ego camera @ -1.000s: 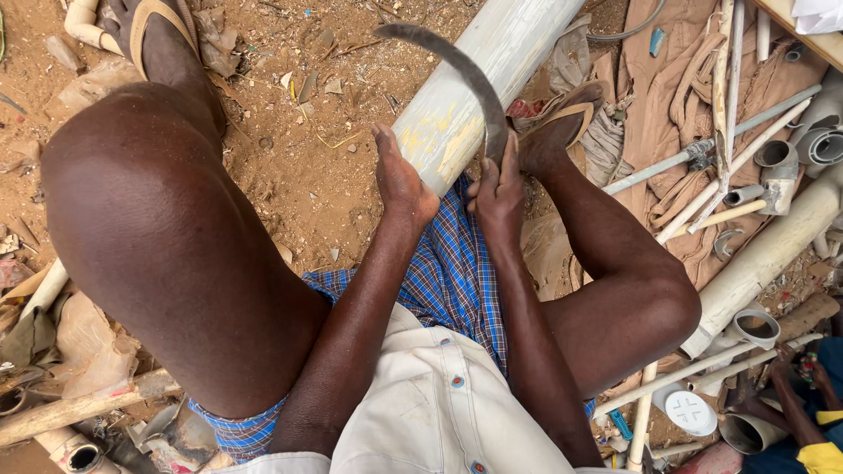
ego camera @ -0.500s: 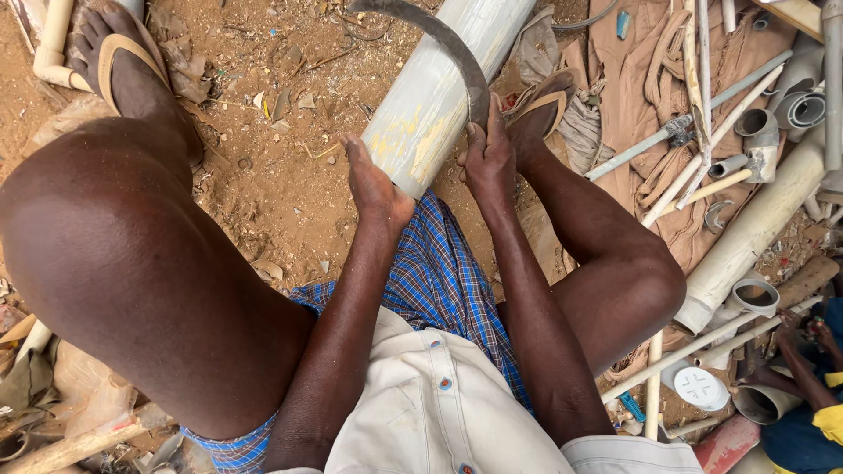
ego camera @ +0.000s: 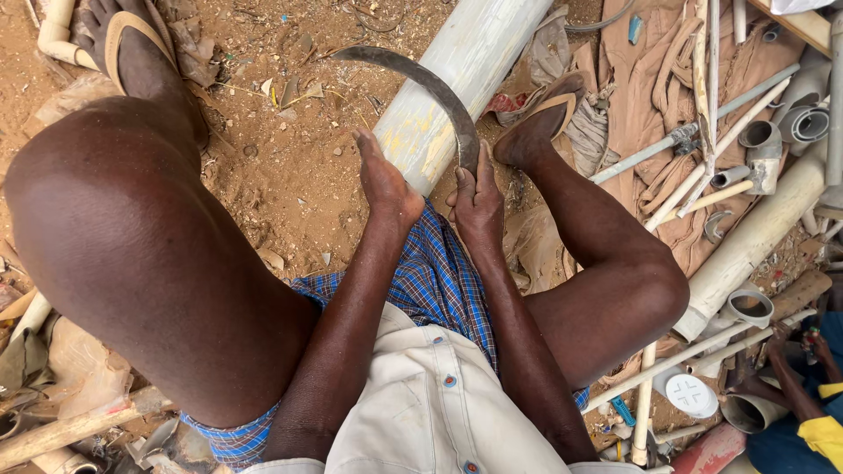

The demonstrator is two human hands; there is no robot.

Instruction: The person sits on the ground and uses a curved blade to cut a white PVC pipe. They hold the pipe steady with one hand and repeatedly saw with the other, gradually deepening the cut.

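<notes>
One curved dark blade (ego camera: pixel 421 88), arching over pale wide pipe (ego camera: pixel 465 66)
</notes>
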